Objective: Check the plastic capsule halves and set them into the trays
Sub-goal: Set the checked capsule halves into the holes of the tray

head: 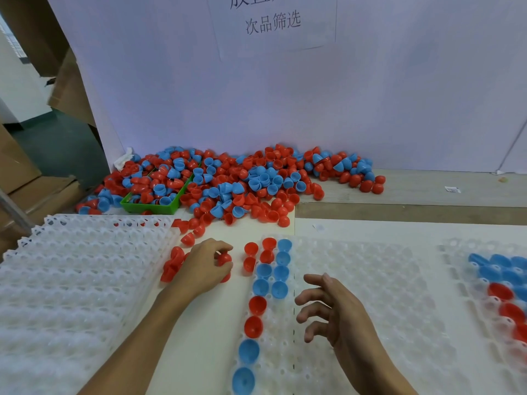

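Risk: red capsule half (224, 258) pinched in left hand (206, 265) on tabletop, beside tray (356, 283); loose grip could drop it. Right hand (335, 307) spread, empty, over tray.

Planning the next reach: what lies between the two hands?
In the head view, the left hand and right hand are parted by bare tabletop and the tray's first columns of red and blue capsule halves.

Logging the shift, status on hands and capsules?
Left hand grips a red capsule half beside the middle tray. Right hand open above that tray, holding nothing. Nothing blocking the free pockets.
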